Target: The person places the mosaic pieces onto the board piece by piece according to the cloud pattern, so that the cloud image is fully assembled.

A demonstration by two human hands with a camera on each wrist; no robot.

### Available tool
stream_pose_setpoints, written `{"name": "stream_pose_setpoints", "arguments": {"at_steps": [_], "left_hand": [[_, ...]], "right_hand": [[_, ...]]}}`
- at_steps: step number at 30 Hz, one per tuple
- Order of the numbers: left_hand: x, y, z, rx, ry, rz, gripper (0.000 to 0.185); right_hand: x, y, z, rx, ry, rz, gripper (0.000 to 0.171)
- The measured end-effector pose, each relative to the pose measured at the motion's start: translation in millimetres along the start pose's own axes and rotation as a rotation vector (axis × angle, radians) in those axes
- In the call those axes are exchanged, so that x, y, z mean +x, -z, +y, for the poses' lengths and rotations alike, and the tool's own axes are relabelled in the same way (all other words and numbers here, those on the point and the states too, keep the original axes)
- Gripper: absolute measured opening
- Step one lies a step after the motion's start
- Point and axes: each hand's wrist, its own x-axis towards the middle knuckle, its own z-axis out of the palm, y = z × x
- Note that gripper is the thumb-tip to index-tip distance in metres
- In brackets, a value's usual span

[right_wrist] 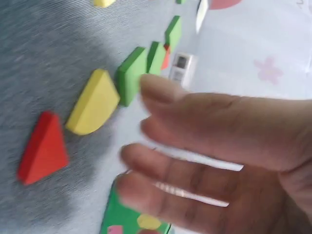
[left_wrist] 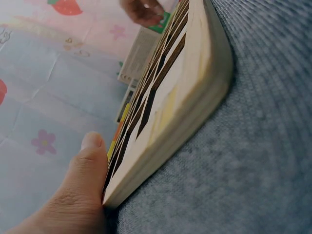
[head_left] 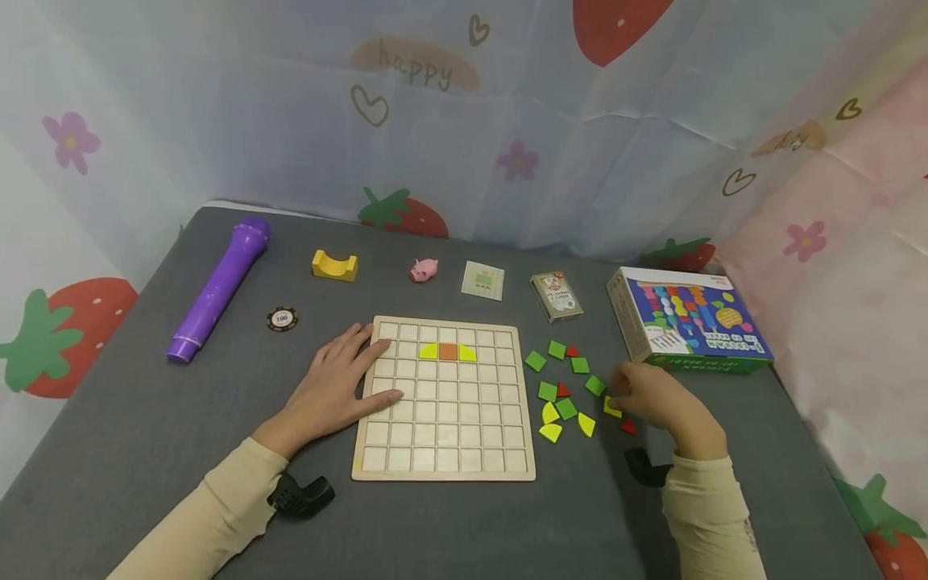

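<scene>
My left hand (head_left: 326, 391) lies with fingers spread over the left edge of a wooden grid board (head_left: 448, 415); its thumb (left_wrist: 87, 170) rests along the rim in the left wrist view. Near the board's top, an orange square (head_left: 449, 351) sits between two yellow quarter-circle pieces (head_left: 430, 351). My right hand (head_left: 660, 399) hovers right of the board, fingers loosely bent, holding nothing. Just beyond its fingertips a yellow rounded piece (right_wrist: 95, 105) lies on the cloth, between a red triangle (right_wrist: 46, 151) and a green square (right_wrist: 130, 75).
Several green squares (head_left: 565, 409), yellow pieces (head_left: 550, 433) and red triangles (head_left: 563, 390) lie beside the board. Behind stand a colourful box (head_left: 696, 318), a card box (head_left: 557, 296), a pattern card (head_left: 482, 280), a pink pig (head_left: 424, 270), a yellow block (head_left: 335, 267), a poker chip (head_left: 282, 319) and a purple microphone (head_left: 221, 286).
</scene>
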Motion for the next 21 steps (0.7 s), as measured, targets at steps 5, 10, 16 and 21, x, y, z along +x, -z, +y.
{"name": "stream_pose_setpoints", "arguments": {"at_steps": [5,10,16,21], "left_hand": [[1.3,0.7,-0.2,0.005,0.012,-0.001,0.082],[1.7,0.5,-0.2,0.007,0.014,-0.009,0.082],[1.0,1.1,0.0,0.010,0.006,0.000,0.080],[0.9,0.9,0.3,0.006,0.004,0.002,0.078]], "right_hand": [[-2,-10,9,0.037,-0.051,-0.052,0.028],[0,-20,13,0.048,0.007,-0.010,0.024],[3,-25,8,0.058,0.043,0.013,0.022],[6,-27,7,0.050,0.056,0.030,0.021]]}}
